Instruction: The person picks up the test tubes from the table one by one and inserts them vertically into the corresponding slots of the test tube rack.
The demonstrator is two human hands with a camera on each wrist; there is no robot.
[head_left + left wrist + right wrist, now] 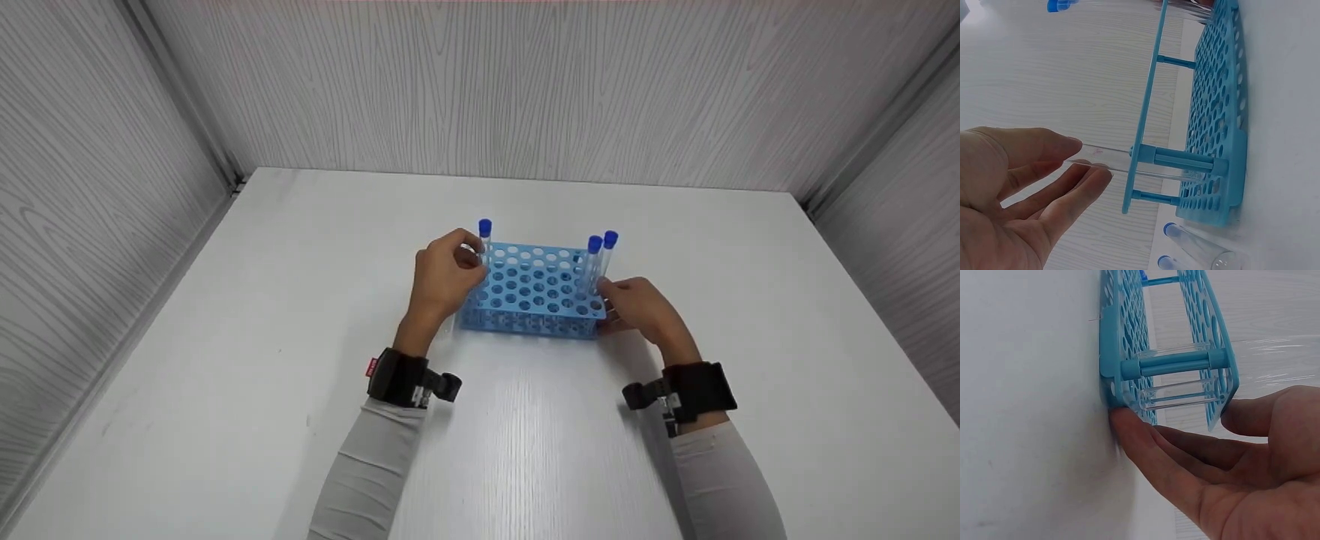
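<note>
A light blue test tube rack (pixel 517 309) with rows of round holes stands on the white table. At its left end my left hand (pixel 444 277) pinches a clear test tube (pixel 1100 156) with a blue cap (pixel 485 226). That tube passes through the rack's top plate (pixel 1148 90), and its lower end is close to the base. My right hand (pixel 637 307) grips the rack's right end, thumb at the top plate and fingers at the base (pixel 1109 363). Two more blue-capped tubes (pixel 591 262) stand in the rack near the right thumb.
Loose clear tubes (pixel 1193 244) with blue caps lie on the table (pixel 225 300) beside the rack's left end, partly hidden by the left hand in the head view. Grey wood-grain panels (pixel 487 90) enclose the table at the back and sides.
</note>
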